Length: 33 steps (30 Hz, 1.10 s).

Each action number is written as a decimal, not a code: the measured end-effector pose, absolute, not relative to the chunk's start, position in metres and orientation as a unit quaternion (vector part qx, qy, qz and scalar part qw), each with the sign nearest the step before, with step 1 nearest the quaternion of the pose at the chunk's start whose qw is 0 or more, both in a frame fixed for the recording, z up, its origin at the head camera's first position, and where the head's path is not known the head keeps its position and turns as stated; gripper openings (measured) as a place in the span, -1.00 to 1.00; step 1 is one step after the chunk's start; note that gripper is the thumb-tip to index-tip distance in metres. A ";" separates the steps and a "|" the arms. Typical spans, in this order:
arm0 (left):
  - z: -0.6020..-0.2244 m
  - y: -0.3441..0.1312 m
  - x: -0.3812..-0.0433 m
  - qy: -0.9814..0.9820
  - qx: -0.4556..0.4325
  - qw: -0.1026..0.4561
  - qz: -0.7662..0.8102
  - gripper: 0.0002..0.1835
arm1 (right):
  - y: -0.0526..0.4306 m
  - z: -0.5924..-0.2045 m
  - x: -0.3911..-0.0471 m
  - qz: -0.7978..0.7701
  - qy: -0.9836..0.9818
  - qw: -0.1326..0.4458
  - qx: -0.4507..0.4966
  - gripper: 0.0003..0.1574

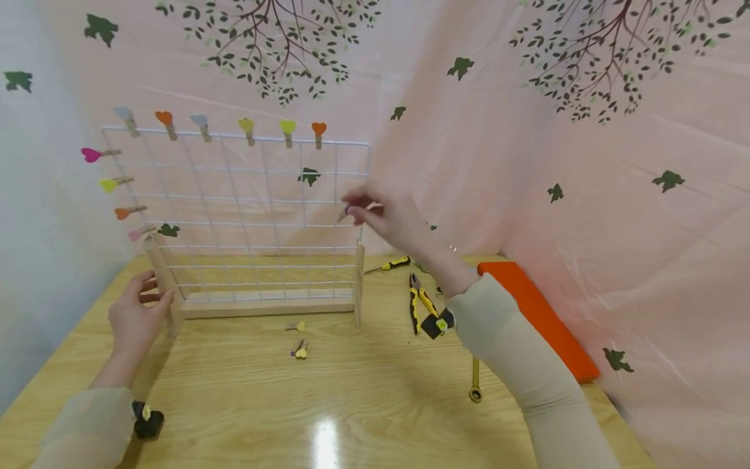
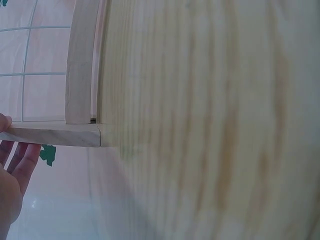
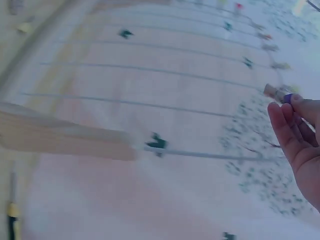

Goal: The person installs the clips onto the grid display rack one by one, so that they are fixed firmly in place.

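In the head view, my left hand (image 1: 133, 319) holds the left wooden post (image 1: 166, 286) of a stand that carries a white wire grid (image 1: 368, 156). The left wrist view has the thumb on one side of that post (image 2: 55, 134) and fingers on the other. My right hand (image 1: 389, 215) pinches a small wooden clothespin (image 3: 278, 94) with a purple end, in front of the grid's right side. Heart-topped clothespins, such as an orange one (image 1: 319, 129) and a magenta one (image 1: 91, 155), line the grid's top and left edges.
Loose heart clothespins (image 1: 301, 352) lie on the wooden table (image 1: 246, 404) before the stand. To the right are a screwdriver (image 1: 395, 264), yellow-black pliers (image 1: 414, 303), a wrench (image 1: 476, 384) and an orange-red box-like object (image 1: 545, 326). A leaf-patterned pink cloth (image 1: 457, 143) hangs behind.
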<state>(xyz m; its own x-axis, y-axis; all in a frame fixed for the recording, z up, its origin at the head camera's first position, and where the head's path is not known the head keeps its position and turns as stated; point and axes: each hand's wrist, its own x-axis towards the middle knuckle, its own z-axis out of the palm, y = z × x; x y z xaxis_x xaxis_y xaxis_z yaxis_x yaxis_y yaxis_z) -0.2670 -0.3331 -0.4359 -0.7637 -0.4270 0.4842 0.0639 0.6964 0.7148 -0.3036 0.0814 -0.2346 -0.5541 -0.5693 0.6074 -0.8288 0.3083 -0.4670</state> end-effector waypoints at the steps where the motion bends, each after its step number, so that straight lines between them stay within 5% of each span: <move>1: -0.436 -0.333 -0.266 -0.861 0.106 0.328 -0.374 -0.54 | 0.082 -0.221 -0.304 0.401 -0.797 0.168 0.420 -0.75; 11: -0.437 -0.335 -0.265 -0.861 0.109 0.334 -0.367 -0.54 | 0.076 -0.135 -0.305 0.372 -0.812 0.250 0.374 -0.77; 19: -0.439 -0.333 -0.265 -0.866 0.105 0.328 -0.362 -0.54 | 0.075 -0.127 -0.348 0.323 -0.843 0.254 0.348 -0.81; 33: -0.438 -0.333 -0.267 -0.863 0.105 0.339 -0.360 -0.54 | 0.073 -0.132 -0.352 0.310 -0.868 0.196 0.336 -0.76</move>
